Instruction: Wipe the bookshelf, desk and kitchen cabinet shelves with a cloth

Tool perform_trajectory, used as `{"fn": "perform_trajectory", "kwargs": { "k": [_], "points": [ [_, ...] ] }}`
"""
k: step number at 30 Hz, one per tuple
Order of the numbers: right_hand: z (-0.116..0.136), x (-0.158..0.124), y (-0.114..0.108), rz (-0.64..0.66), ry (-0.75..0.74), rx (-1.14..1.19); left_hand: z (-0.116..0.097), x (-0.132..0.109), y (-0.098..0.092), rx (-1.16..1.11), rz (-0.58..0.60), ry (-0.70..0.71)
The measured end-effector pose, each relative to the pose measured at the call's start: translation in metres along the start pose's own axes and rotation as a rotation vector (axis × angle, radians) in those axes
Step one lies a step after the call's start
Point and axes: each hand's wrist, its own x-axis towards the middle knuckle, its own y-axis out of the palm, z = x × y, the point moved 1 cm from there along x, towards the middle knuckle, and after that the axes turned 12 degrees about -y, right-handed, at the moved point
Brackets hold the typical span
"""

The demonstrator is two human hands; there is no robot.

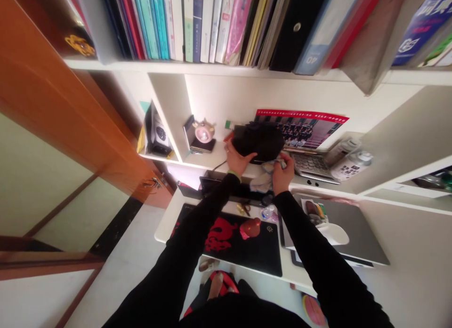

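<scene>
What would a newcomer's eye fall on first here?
Probably the row of colorful books on the upper shelf. Below it, near the middle, the left hand touches a black object while the right hand holds a pale cloth. On the desk, a red print stands out against the black mat.

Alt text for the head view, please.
Someone's left hand touches a black object at a shelf; the right hand holds a pale cloth beside it. Books stand above; a desk with a black mat lies below.
</scene>
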Motion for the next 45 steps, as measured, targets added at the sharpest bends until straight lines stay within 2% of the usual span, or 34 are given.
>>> {"fn": "perform_trajectory", "kwargs": {
  "k": [3, 5, 7, 9, 14, 19, 25, 27, 32, 35, 38, 41, 44, 45],
  "points": [
    [-0.002, 0.000, -0.013, 0.145, -0.009, -0.094, 0.002, 0.002, -0.003, -0.047, 0.037, -0.004],
    [-0.003, 0.000, -0.012, 0.178, -0.002, -0.086, 0.003, 0.003, -0.005, -0.061, 0.043, -0.008],
    [-0.003, -0.001, -0.009, 0.124, -0.010, -0.061, 0.002, 0.002, -0.004, -0.060, 0.041, -0.018],
    [-0.004, -0.003, -0.005, 0.015, -0.032, -0.065, 0.000, -0.001, -0.001, -0.047, 0.046, -0.023],
    [-0.007, -0.005, 0.001, -0.216, -0.052, -0.113, -0.007, -0.014, 0.017, -0.007, 0.079, 0.011],
    [-0.013, -0.004, 0.002, -0.191, -0.066, -0.126, -0.012, -0.018, 0.035, 0.021, 0.077, -0.018],
    [-0.013, -0.007, 0.001, -0.200, -0.107, -0.120, -0.012, -0.012, 0.039, 0.026, 0.073, 0.021],
    [-0.009, -0.010, 0.001, -0.131, -0.141, -0.142, -0.012, -0.011, 0.039, 0.028, 0.078, 0.022],
    [0.005, -0.021, 0.004, 0.237, -0.256, -0.168, -0.010, -0.009, 0.038, 0.016, 0.111, 0.023],
    [0.009, -0.020, 0.002, 0.297, -0.264, -0.176, -0.010, -0.011, 0.036, 0.007, 0.152, 0.028],
    [0.011, -0.017, -0.001, 0.324, -0.245, -0.159, -0.022, -0.016, 0.027, 0.025, 0.108, 0.065],
    [0.012, -0.014, -0.002, 0.319, -0.207, -0.132, -0.052, -0.018, 0.020, 0.075, 0.049, 0.248],
    [0.014, -0.014, -0.002, 0.296, -0.179, -0.129, -0.088, -0.007, 0.032, 0.174, 0.180, 0.534],
    [0.016, -0.014, -0.002, 0.291, -0.178, -0.124, -0.098, 0.001, 0.040, 0.219, 0.243, 0.577]
  ]
}}
